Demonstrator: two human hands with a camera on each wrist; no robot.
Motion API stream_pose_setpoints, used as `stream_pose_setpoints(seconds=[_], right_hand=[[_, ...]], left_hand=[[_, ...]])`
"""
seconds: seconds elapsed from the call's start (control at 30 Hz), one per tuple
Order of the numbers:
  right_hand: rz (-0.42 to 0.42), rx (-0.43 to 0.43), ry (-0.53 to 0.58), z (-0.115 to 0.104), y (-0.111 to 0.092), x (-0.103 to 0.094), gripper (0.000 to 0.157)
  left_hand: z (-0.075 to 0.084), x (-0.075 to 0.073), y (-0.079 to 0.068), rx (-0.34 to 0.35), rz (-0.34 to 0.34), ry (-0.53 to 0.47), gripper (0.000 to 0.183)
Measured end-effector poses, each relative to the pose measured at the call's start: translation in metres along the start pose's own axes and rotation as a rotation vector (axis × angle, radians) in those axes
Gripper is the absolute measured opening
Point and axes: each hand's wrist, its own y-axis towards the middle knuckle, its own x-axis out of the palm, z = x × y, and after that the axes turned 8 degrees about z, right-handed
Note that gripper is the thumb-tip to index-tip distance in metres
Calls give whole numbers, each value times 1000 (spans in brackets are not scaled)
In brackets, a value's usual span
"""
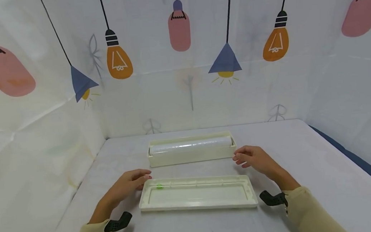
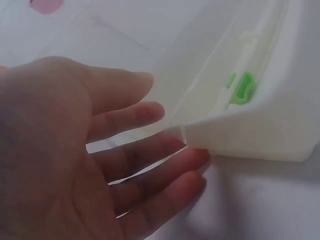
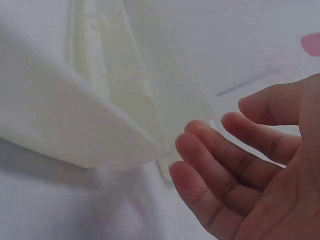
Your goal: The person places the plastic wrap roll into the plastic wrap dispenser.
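A long off-white box [image 1: 193, 158] lies crosswise toward the back of the table, its top uncovered. Inside it rests a roll of clear plastic wrap [image 1: 190, 145]. In front is its shallow lid [image 1: 197, 195], inner side up, with a small green piece [image 2: 245, 89] on the rail near the left end. My left hand [image 1: 127, 186] is at the lid's far left corner, fingers relaxed and fingertips right at the edge. Loosely bent, the fingers of my right hand [image 1: 259, 161] hover by the box's front right corner, with nothing in the grasp.
A white cloth covers the table [image 1: 111, 160]. White sheeting [image 1: 184, 94] printed with hanging lamps encloses the back and sides. Black wrist mounts [image 1: 118, 222] sit below both hands, near the lid's ends.
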Motion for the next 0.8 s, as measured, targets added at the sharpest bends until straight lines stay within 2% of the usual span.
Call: stream_pose_setpoints(seconds=[0.17,0.4,0.6,0.8], right_hand=[[-22,16,-14,5,-7,-1,38],[-49,27,-25,8,-16,-5,38],[-121,-4,-35,11,-17,-4,41],[-165,43,-85,13,-23,-3,42]], left_hand=[[0,1,-1,54,-62,29,50],[-5,3,1,82,-67,64,47],[-5,3,0,56,-10,100,43],[-6,6,-1,7,17,117,38]])
